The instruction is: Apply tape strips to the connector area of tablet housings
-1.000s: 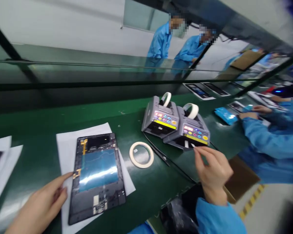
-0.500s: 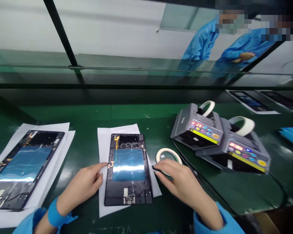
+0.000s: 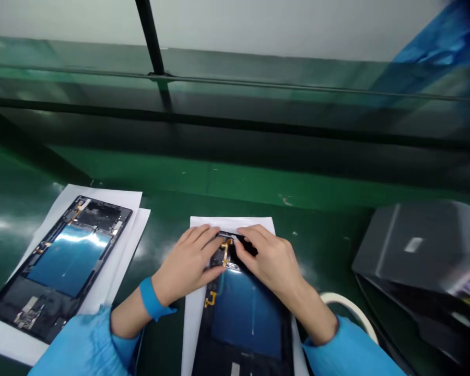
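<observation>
A tablet [image 3: 246, 313] with its inside parts exposed lies on white paper [image 3: 194, 334] in front of me. My left hand [image 3: 191, 261] is closed over its upper left corner, fingers at the top edge and thumb along the left side. At the same top end, my right hand [image 3: 270, 256] has thumb and forefinger bent close together beside an orange flex cable [image 3: 226, 253]. Whatever may be between those right fingertips is too small to name. A blue band [image 3: 153, 300] circles my left wrist.
To the left, a second exposed tablet [image 3: 68, 261] rests on sheets of paper [image 3: 121, 261]. A ring of cream tape [image 3: 352, 308] lies by my right forearm. Grey tape dispensers [image 3: 419, 250] stand at the right. A dark rail [image 3: 235, 124] runs behind the green bench [image 3: 168, 240].
Both hands have moved from the sides of the tablet to its top end. My right hand has left the tape ring. The view has turned left and tilted down, and the tablet appears larger.
</observation>
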Demonstrator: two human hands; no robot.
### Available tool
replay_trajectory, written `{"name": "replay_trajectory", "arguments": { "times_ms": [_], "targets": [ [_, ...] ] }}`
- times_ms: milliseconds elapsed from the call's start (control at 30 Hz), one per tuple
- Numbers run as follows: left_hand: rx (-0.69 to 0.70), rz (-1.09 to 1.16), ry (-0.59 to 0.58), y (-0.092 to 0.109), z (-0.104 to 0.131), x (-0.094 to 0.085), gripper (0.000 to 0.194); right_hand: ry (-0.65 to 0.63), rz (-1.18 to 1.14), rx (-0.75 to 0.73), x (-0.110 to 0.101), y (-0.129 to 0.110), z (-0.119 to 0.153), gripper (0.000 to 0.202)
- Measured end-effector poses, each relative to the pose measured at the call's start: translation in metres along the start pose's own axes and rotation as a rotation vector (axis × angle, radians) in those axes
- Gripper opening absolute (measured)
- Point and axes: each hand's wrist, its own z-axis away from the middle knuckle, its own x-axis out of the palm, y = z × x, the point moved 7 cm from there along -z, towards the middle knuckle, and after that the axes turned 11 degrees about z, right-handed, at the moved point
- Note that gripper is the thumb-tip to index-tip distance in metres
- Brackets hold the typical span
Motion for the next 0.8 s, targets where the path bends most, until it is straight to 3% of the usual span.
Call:
{"name": "replay_trajectory", "arguments": {
  "times_ms": [267,800],
  "targets": [
    [-0.022,0.056,-0.011,0.001,0.002,0.004,0.062,0.059,-0.03,-0.063,-0.001,-0.006,0.005,0.014],
    [-0.083,0.093,-0.044,-0.003,-0.001,0.013,0.056,0.039,0.202,-0.071,0.004,-0.015,0.003,0.012]
  ]
}}
